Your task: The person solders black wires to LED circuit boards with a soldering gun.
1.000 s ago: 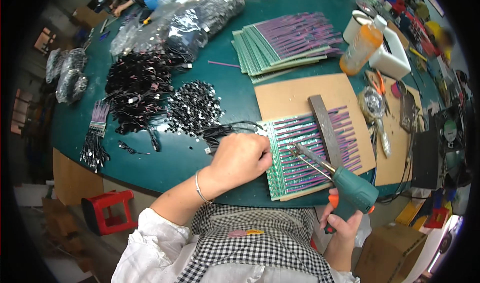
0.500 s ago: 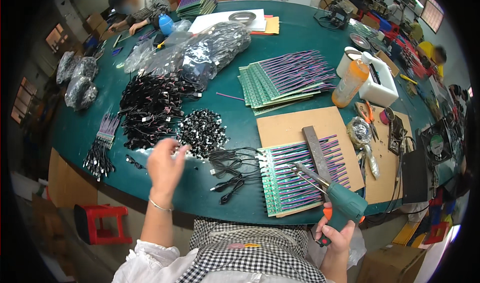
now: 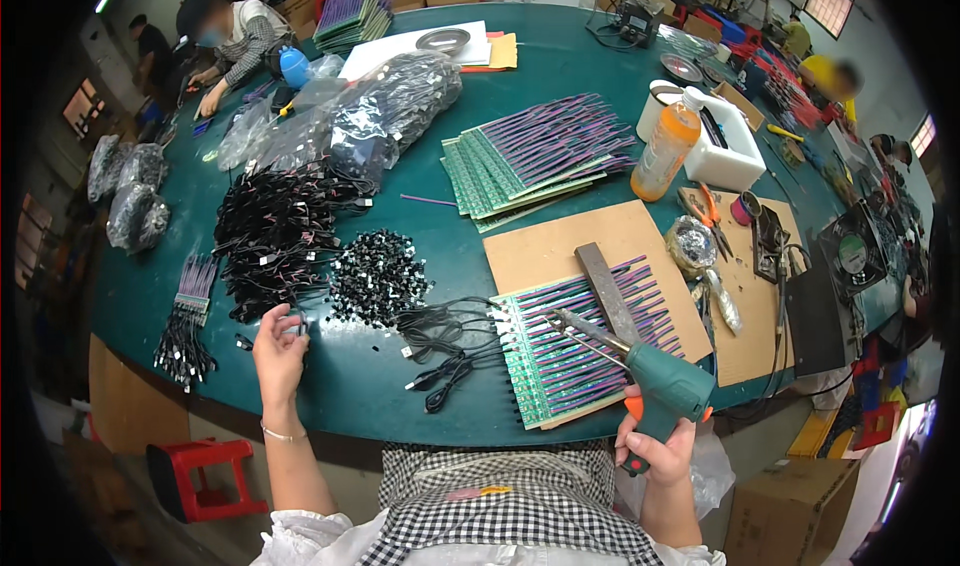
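Note:
My right hand (image 3: 655, 448) is wrapped round the handle of a green soldering gun (image 3: 672, 381) with orange parts. Its metal tip reaches over a panel of green circuit boards (image 3: 522, 371) with rows of purple wires. A dark metal bar (image 3: 606, 291) lies across those wires. At the front edge of the black cable pile (image 3: 275, 236), my left hand (image 3: 278, 356) has its fingers curled together; what they pinch is too small to make out. Beside it sits a heap of small black connectors (image 3: 378, 278). Several loose black cables (image 3: 445, 351) run to the panel's left edge.
Stacked wired boards (image 3: 540, 156) lie behind the cardboard sheet (image 3: 510, 251). An orange bottle (image 3: 665, 151), a white container (image 3: 725, 151) and pliers (image 3: 712, 221) stand or lie to the right. A wired bundle (image 3: 190, 316) is at far left. Another person (image 3: 235, 36) works across the table.
My left hand has moved left and down to the front of the cable pile, its fingers now drawn together. The right hand still holds the soldering gun over the panel. The view has shifted slightly.

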Tool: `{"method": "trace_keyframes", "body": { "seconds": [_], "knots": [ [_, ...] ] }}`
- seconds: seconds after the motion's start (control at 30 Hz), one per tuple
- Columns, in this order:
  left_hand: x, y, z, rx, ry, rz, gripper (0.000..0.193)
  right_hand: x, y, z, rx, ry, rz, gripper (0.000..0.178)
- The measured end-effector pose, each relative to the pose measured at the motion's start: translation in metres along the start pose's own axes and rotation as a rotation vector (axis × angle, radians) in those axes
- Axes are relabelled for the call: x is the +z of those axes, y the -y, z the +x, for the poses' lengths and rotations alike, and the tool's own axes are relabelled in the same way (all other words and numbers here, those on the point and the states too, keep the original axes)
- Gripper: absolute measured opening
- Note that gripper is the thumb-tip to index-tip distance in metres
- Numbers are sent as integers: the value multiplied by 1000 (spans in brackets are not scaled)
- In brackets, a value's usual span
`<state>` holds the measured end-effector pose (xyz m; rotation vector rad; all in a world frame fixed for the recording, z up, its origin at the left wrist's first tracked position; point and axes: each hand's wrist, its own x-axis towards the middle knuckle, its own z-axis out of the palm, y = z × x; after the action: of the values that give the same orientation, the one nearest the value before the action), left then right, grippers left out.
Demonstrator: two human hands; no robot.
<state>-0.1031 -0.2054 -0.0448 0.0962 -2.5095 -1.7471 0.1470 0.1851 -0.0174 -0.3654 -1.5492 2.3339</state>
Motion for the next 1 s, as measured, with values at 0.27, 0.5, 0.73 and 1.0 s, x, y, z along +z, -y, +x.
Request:
{"method": "trace_keyframes", "body": {
  "seconds": [0.27, 0.5, 0.73, 1.0],
  "knots": [
    [61, -88, -60, 0, 468, -384, 19, 19, -1, 17, 2, 35, -27, 54],
    [146, -110, -118, 561, 998, -204, 8, 48, -9, 26, -88, 12, 65, 66],
    [149, -117, -126, 536, 1163, 14, 10, 41, 1, 29, -59, 56, -17, 56],
    [154, -121, -127, -3, 1092, -229, 21, 48, -20, 26, -159, 107, -81, 47]
  ]
}}
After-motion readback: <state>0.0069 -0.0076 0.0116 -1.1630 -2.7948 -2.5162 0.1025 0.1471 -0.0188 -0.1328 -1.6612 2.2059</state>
